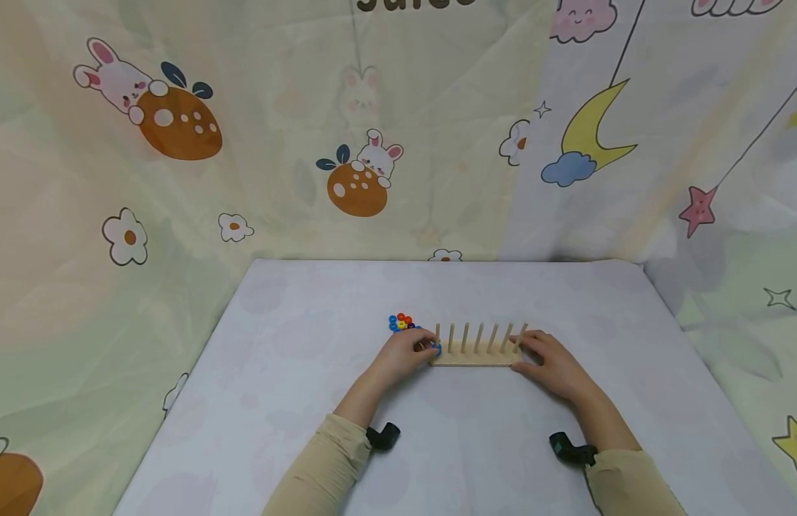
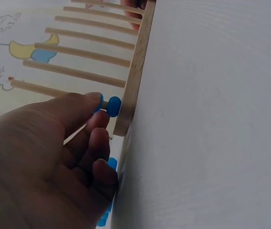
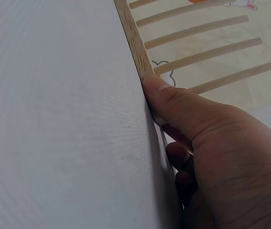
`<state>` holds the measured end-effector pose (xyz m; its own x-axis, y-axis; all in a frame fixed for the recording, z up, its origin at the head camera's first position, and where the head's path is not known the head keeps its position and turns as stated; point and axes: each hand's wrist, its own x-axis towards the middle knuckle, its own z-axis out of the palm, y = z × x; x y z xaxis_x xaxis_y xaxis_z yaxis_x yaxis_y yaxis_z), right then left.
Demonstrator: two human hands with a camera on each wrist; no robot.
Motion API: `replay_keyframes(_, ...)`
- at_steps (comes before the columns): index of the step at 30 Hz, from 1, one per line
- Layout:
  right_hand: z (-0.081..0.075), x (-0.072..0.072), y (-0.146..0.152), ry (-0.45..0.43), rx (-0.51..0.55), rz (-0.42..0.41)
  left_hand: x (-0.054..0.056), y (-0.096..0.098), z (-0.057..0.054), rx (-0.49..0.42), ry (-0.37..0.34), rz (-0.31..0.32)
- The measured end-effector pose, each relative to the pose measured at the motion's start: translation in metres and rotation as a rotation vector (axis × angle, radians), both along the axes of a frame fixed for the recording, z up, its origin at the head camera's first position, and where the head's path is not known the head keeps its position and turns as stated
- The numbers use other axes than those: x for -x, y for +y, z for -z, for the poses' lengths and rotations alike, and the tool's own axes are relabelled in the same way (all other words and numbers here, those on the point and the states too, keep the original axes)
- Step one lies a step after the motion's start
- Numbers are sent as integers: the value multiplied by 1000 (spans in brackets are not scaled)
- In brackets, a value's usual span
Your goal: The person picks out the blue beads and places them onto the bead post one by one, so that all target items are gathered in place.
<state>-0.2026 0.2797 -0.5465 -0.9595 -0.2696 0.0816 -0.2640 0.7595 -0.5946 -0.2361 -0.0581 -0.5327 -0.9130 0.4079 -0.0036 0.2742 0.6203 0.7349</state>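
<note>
A wooden peg board with a row of several upright pegs stands on the table. At its left end, my left hand pinches a blue bead between thumb and finger, around the end peg. Below it on that same peg, a second blue bead sits against the base. My right hand grips the board's right end, its thumb on the front edge in the right wrist view. The other pegs carry no beads.
A cluster of red, blue and yellow beads lies behind the left hand, partly hidden by it. The white table meets a printed cloth backdrop at its far edge. Each wrist wears a black camera.
</note>
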Motion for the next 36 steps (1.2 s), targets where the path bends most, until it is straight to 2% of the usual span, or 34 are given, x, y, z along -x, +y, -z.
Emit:
replay_keyframes(9, 2, 1, 1, 3, -8, -1, -1, -1, 0, 20, -5, -7)
replay_keyframes(15, 1, 0, 0, 7, -7, -3, -2, -7, -4, 10, 2, -15)
replay_keyframes(21, 1, -1, 0, 0, -11, 2, 0, -25, -8, -2, 54, -81)
replay_keyframes(25, 1, -1, 1, 2, -10, 3, 1, -40, -8, 8, 50, -132)
replay_keyframes(31, 1, -1, 1, 3, -12, 3, 4, -56, -4, 5, 37, -190)
replay_keyframes(36, 0, -1, -1, 1, -9, 2, 5, -64, 2, 41, 51, -222)
